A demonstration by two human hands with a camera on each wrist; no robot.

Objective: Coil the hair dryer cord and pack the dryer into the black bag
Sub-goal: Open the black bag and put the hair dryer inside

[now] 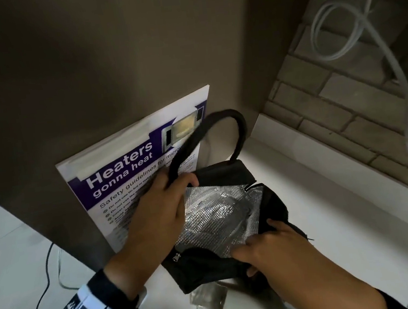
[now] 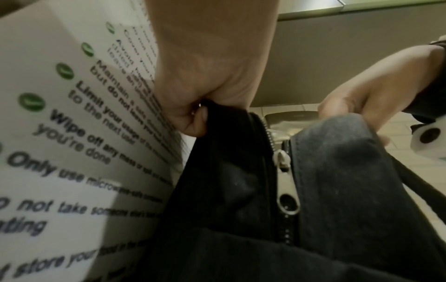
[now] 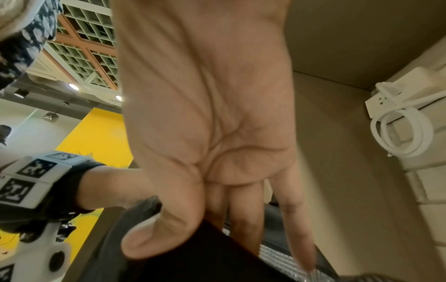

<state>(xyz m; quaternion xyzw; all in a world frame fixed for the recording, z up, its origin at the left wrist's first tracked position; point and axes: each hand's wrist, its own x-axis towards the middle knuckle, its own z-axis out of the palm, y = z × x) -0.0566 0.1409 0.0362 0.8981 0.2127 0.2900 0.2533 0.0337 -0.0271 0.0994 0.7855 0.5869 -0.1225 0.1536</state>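
Observation:
The black bag lies on the white counter with its mouth pulled open, and the silver lining shows inside. My left hand grips the far rim together with the base of the looped handle; the left wrist view shows its fingers curled round black fabric beside the zipper pull. My right hand pinches the near rim, thumb outside on the black cloth and fingers inside on the lining. No view shows a hair dryer.
A purple and white microwave safety poster leans on the brown panel right behind the bag. A thin black cord trails at the left. A small clear packet lies under the bag's near edge. White cable hangs on the brick wall at right.

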